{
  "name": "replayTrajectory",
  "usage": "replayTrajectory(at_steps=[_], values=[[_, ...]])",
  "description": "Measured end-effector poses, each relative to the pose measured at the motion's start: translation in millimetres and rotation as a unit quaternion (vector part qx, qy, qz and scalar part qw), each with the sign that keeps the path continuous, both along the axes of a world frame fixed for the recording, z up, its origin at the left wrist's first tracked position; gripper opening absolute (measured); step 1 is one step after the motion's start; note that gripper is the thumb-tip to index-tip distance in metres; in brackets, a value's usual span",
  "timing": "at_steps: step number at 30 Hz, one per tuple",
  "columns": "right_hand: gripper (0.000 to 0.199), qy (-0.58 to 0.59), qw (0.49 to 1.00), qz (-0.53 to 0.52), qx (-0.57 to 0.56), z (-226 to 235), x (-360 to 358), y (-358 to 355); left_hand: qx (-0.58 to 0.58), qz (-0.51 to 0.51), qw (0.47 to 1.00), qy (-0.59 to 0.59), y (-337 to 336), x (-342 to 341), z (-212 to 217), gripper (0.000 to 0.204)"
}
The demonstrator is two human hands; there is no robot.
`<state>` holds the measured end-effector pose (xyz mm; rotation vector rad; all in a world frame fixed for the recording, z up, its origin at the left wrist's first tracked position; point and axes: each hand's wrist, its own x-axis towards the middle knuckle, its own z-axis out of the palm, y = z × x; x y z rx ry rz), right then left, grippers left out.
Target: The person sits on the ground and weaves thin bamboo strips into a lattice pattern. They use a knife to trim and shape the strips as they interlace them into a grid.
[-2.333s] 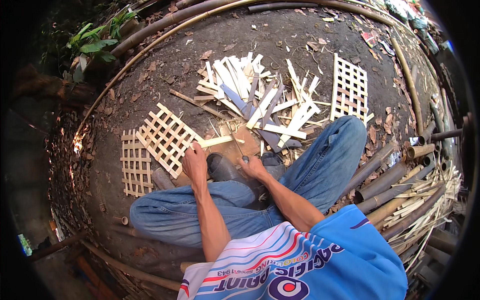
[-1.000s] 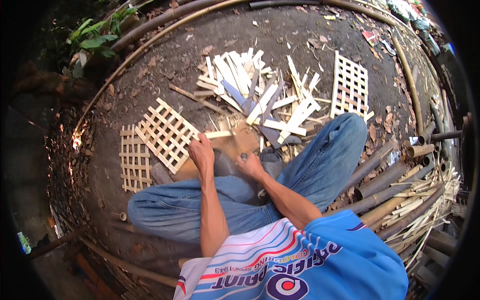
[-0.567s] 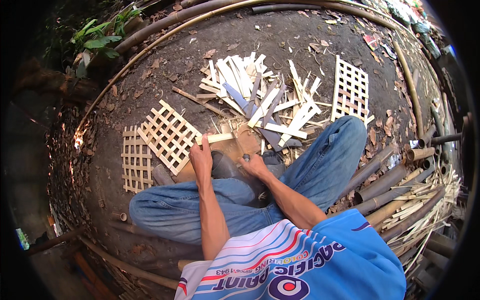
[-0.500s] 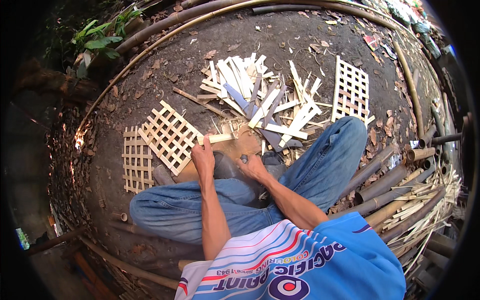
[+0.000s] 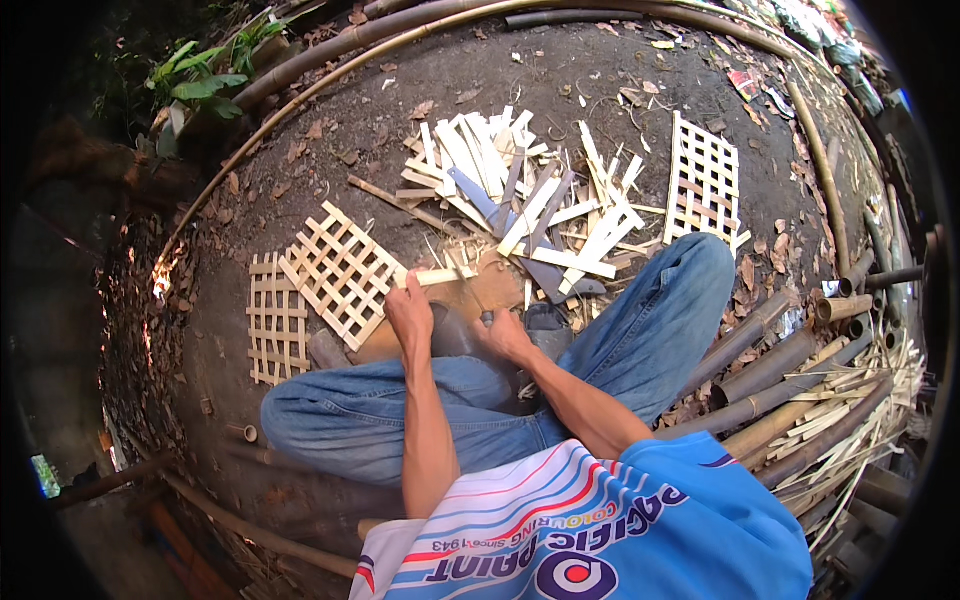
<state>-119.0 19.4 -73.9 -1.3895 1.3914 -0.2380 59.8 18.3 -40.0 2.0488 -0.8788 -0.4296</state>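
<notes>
Pinched in my left hand point(image 5: 409, 312) is a pale, flat bamboo strip point(image 5: 446, 276), its free end pointing right over a brown wooden block point(image 5: 500, 280) between my legs. My right hand point(image 5: 508, 337) is closed around the dark handle of a knife point(image 5: 487, 317). Its narrow blade runs up and left to the strip; whether the edge touches the strip I cannot make out. Beyond my hands lies a heap of cut bamboo strips point(image 5: 475, 150), with a blue-handled saw point(image 5: 472, 190) on top.
Two woven bamboo lattices point(image 5: 340, 270) lie left of my left hand, overlapping. Another lattice point(image 5: 703, 180) rests beyond my right knee. Bamboo poles point(image 5: 770, 365) and thin split offcuts point(image 5: 850, 430) are piled at the right. A long pole point(image 5: 330, 75) curves along the far side.
The knife blade shows more clearly against the strip, and my right hand has shifted very slightly. My left hand keeps its grip on the strip in nearly the same place.
</notes>
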Motion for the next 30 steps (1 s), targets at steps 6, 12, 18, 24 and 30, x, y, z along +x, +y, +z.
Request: replayTrajectory(at_steps=[6,12,18,24,30], values=[[0.045,0.038,0.998,-0.034,-0.032,-29.2,-1.7,9.4,0.04,0.003,0.999,-0.018,-2.6,-6.7,6.5,0.045],[0.046,0.021,0.997,0.024,-0.068,-25.0,-5.8,20.6,0.031,0.0,0.999,-0.045,-0.8,-5.7,5.2,0.043],[0.048,0.03,0.998,0.018,-0.05,-26.1,-8.9,17.1,-0.003,0.01,1.0,-0.025,1.8,-6.2,2.1,0.052],[0.042,-0.019,0.991,-0.029,0.13,-3.1,-13.7,-1.2,0.066,0.039,0.994,0.078,-21.0,-30.9,6.7,0.055],[0.041,-0.092,0.978,-0.003,0.187,-4.6,-0.9,3.3,-0.005,-0.011,0.983,0.184,-26.3,-15.0,-124.7,0.031]])
